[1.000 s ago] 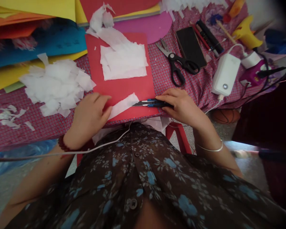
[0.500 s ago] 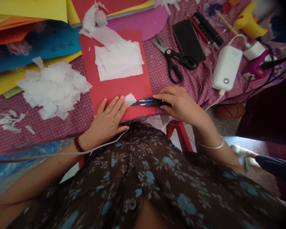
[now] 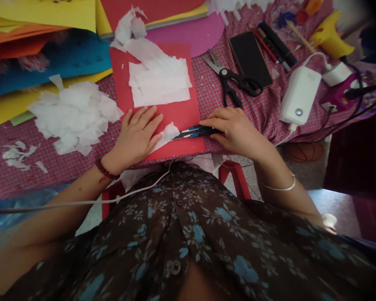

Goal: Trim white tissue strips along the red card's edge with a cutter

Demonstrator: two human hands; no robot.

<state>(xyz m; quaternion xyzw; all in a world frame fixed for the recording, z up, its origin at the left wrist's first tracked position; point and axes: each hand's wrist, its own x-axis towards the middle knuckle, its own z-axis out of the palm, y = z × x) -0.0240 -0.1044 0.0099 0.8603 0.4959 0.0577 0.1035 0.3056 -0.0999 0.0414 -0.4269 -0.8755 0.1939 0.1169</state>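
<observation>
My left hand (image 3: 137,136) lies flat on a red sheet (image 3: 159,117), fingers spread, its thumb side on a small white tissue-like piece (image 3: 168,133). In my right hand (image 3: 230,129) is a blue and black utility knife (image 3: 192,132). Its dark blade points left, with the tip touching the white piece. Higher up on the red sheet lies a larger layered white patch (image 3: 161,83), from which a crumpled strip (image 3: 134,31) trails upward. The left part of the small white piece is partly hidden by my left hand.
Left of the sheet is a heap of white paper squares (image 3: 75,115), with small scraps (image 3: 17,155) nearby. To the right lie black-handled scissors (image 3: 233,79), a phone (image 3: 250,58), pens (image 3: 277,46) and a white power bank (image 3: 301,94). A cable (image 3: 144,189) runs across my front.
My left hand has shifted left and up, uncovering more of the small white piece. My right hand keeps the knife in nearly the same place. The view has shifted slightly.
</observation>
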